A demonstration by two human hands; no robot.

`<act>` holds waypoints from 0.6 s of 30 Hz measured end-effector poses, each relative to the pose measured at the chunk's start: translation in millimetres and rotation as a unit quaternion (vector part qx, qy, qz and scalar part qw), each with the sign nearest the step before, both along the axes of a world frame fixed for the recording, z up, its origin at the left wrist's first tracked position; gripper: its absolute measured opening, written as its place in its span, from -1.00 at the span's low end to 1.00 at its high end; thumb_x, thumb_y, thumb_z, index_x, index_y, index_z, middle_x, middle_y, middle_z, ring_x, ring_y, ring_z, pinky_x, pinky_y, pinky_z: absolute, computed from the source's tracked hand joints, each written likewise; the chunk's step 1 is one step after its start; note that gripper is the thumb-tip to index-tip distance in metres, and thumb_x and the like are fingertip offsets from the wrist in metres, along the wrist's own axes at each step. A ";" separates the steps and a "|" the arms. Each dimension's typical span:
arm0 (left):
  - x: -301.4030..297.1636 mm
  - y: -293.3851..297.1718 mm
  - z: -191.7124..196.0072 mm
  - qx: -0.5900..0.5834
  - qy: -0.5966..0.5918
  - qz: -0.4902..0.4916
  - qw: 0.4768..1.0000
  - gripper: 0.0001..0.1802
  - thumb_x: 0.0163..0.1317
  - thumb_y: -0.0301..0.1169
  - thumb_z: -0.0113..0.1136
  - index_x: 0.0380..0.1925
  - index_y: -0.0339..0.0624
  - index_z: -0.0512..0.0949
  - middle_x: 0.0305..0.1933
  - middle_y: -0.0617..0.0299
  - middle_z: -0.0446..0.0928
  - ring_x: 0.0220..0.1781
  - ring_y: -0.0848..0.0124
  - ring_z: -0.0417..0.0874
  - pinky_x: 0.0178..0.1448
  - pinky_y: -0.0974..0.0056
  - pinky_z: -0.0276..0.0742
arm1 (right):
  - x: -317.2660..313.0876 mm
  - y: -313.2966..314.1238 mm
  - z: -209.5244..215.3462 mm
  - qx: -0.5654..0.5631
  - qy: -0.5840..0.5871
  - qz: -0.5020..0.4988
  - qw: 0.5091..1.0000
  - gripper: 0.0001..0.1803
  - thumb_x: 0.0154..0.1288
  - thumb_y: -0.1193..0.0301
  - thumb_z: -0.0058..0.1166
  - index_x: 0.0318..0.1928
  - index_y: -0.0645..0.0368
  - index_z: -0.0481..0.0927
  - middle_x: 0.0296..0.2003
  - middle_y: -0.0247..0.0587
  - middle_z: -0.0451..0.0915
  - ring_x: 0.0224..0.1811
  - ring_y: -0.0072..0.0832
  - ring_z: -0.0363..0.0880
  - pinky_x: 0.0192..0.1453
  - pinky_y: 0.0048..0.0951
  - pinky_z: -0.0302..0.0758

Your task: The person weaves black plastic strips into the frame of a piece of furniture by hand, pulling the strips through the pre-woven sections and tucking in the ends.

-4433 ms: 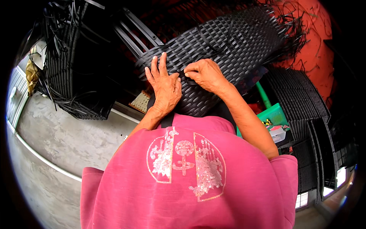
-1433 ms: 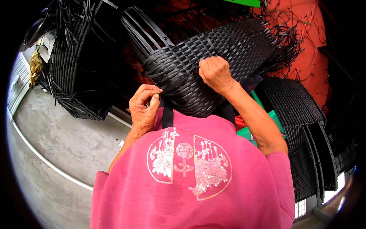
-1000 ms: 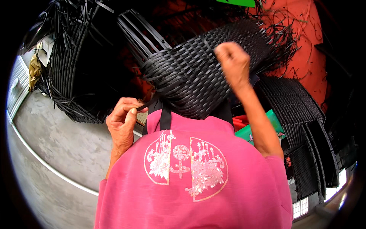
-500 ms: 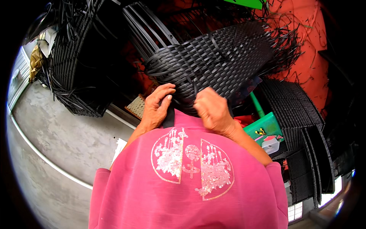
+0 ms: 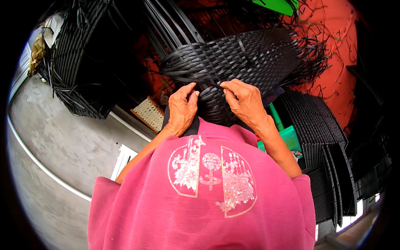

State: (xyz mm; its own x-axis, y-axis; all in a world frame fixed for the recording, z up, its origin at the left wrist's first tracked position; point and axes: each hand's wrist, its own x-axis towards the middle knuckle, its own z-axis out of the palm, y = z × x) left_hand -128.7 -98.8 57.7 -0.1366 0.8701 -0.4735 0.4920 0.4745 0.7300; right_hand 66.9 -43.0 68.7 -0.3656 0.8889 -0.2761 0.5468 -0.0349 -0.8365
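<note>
A black woven piece (image 5: 254, 56) of flat plastic strips lies in front of me, its near end curving down by my lap. My right hand (image 5: 246, 102) pinches a thin black strip (image 5: 213, 85) between thumb and forefinger, just above the weave. The strip runs leftward toward my left hand (image 5: 182, 107). That hand is curled at the left edge of the weave, thumb near forefinger; what sits between them is too small to make out. Long unwoven strips (image 5: 173, 23) extend from the piece's far left side.
Another black woven piece (image 5: 77, 54) with loose ends stands at left. More woven panels (image 5: 310, 121) stack at right, beside a green plastic container (image 5: 290, 139). Strip scraps litter the red floor (image 5: 333, 79). A cream woven seat (image 5: 148, 113) stands near my left forearm. A white pipe edges the grey floor (image 5: 62, 141).
My right hand has moved up and right, from a blurred closed position to a pinch on the strip. My left hand has shifted slightly right and up. The view has shifted a little.
</note>
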 end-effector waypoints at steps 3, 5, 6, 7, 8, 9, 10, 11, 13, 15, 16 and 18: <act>3.3 1.6 7.1 -0.012 -0.030 0.039 0.999 -0.68 0.11 -0.59 0.21 -0.09 -0.41 0.54 -0.13 0.06 0.54 -0.44 0.43 0.52 -0.25 0.38 0.49 | -3.3 3.5 0.7 -0.002 -0.045 0.022 0.999 -0.89 0.16 0.54 0.08 -0.28 0.27 0.60 -0.43 -0.07 0.60 -0.41 -0.15 0.61 -0.33 -0.29 0.53; 1.0 0.6 6.2 -0.025 -0.051 0.041 0.998 -0.66 0.10 -0.59 0.21 -0.06 -0.42 0.52 -0.05 0.08 0.50 -0.43 0.47 0.52 -0.26 0.41 0.48 | -5.5 6.8 1.0 0.000 -0.076 0.037 0.996 -0.89 0.16 0.52 0.08 -0.30 0.26 0.60 -0.43 -0.08 0.61 -0.40 -0.14 0.61 -0.32 -0.28 0.53; 0.1 0.1 5.8 -0.032 -0.061 0.041 0.997 -0.64 0.10 -0.60 0.21 -0.05 -0.42 0.52 0.00 0.10 0.48 -0.42 0.49 0.51 -0.26 0.43 0.47 | -6.3 9.2 0.0 0.002 -0.093 0.047 0.995 -0.89 0.16 0.51 0.07 -0.31 0.25 0.60 -0.43 -0.08 0.62 -0.40 -0.12 0.62 -0.31 -0.27 0.53; 0.8 0.4 6.4 -0.032 -0.062 0.046 0.997 -0.65 0.10 -0.60 0.21 -0.06 -0.42 0.52 -0.02 0.10 0.49 -0.42 0.50 0.51 -0.26 0.43 0.47 | -6.9 11.4 -1.5 0.004 -0.110 0.057 0.992 -0.89 0.15 0.51 0.06 -0.32 0.25 0.61 -0.43 -0.08 0.62 -0.40 -0.11 0.62 -0.30 -0.26 0.54; 2.3 1.4 7.7 -0.031 -0.063 0.050 0.996 -0.65 0.10 -0.60 0.22 -0.06 -0.43 0.52 -0.04 0.11 0.50 -0.42 0.51 0.51 -0.26 0.43 0.47 | -7.0 13.5 -3.7 -0.001 -0.107 0.061 0.992 -0.88 0.15 0.49 0.05 -0.33 0.25 0.61 -0.43 -0.07 0.63 -0.40 -0.11 0.62 -0.29 -0.25 0.54; 2.9 1.8 8.2 -0.031 -0.064 0.054 0.996 -0.65 0.10 -0.60 0.22 -0.06 -0.43 0.52 -0.06 0.11 0.51 -0.42 0.52 0.50 -0.27 0.44 0.47 | -6.4 15.6 -6.2 -0.006 -0.103 0.065 0.993 -0.88 0.14 0.48 0.05 -0.34 0.25 0.61 -0.43 -0.06 0.63 -0.39 -0.10 0.62 -0.28 -0.23 0.54; 2.5 1.6 8.0 -0.034 -0.066 0.055 0.996 -0.65 0.09 -0.60 0.22 -0.06 -0.43 0.52 -0.08 0.12 0.52 -0.42 0.52 0.50 -0.27 0.44 0.47 | -5.7 17.2 -8.5 -0.011 -0.099 0.069 0.993 -0.87 0.14 0.47 0.04 -0.36 0.25 0.62 -0.43 -0.05 0.63 -0.39 -0.10 0.62 -0.26 -0.22 0.54; 2.0 1.8 7.3 -0.037 -0.068 0.056 0.995 -0.64 0.09 -0.60 0.23 -0.06 -0.43 0.53 -0.10 0.13 0.53 -0.43 0.53 0.50 -0.28 0.45 0.46 | -4.9 18.2 -10.5 -0.022 -0.100 0.075 0.992 -0.86 0.13 0.46 0.04 -0.37 0.25 0.62 -0.44 -0.04 0.63 -0.39 -0.09 0.62 -0.26 -0.21 0.54; 1.3 1.9 7.8 -0.050 -0.064 0.055 0.995 -0.64 0.10 -0.57 0.24 -0.05 -0.40 0.53 -0.15 0.18 0.55 -0.41 0.56 0.49 -0.26 0.46 0.46 | -3.1 19.3 -13.0 -0.042 -0.103 0.088 0.990 -0.85 0.12 0.44 0.04 -0.39 0.25 0.63 -0.46 -0.03 0.63 -0.39 -0.09 0.62 -0.24 -0.18 0.53; 1.1 2.9 10.1 -0.068 -0.052 0.052 0.995 -0.64 0.13 -0.51 0.27 -0.04 -0.35 0.55 -0.21 0.27 0.58 -0.36 0.60 0.47 -0.20 0.46 0.45 | -1.6 21.0 -11.6 -0.055 -0.102 0.084 0.990 -0.84 0.12 0.44 0.04 -0.39 0.25 0.64 -0.48 -0.02 0.62 -0.38 -0.09 0.62 -0.24 -0.18 0.53; 1.1 1.9 8.9 -0.064 -0.059 0.060 0.994 -0.64 0.12 -0.54 0.26 -0.04 -0.37 0.55 -0.24 0.25 0.58 -0.40 0.59 0.47 -0.25 0.47 0.45 | -1.6 22.2 -10.8 -0.062 -0.101 0.083 0.990 -0.84 0.11 0.44 0.04 -0.39 0.25 0.64 -0.48 -0.02 0.62 -0.38 -0.10 0.62 -0.24 -0.19 0.53; 1.6 -0.4 5.6 -0.056 -0.071 0.075 0.993 -0.64 0.09 -0.60 0.23 -0.05 -0.40 0.54 -0.29 0.21 0.58 -0.48 0.58 0.47 -0.34 0.47 0.45 | -2.2 25.2 -9.6 -0.059 -0.112 0.090 0.988 -0.84 0.11 0.43 0.04 -0.39 0.24 0.64 -0.48 -0.01 0.62 -0.39 -0.09 0.62 -0.25 -0.19 0.52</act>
State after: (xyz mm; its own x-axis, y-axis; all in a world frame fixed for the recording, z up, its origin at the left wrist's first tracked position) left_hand -127.2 -99.2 63.3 -0.1846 0.7861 -0.5899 0.3053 0.6164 0.7259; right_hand 64.6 -17.8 59.0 -0.4318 0.7720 -0.4665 0.7241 -0.0116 -0.6896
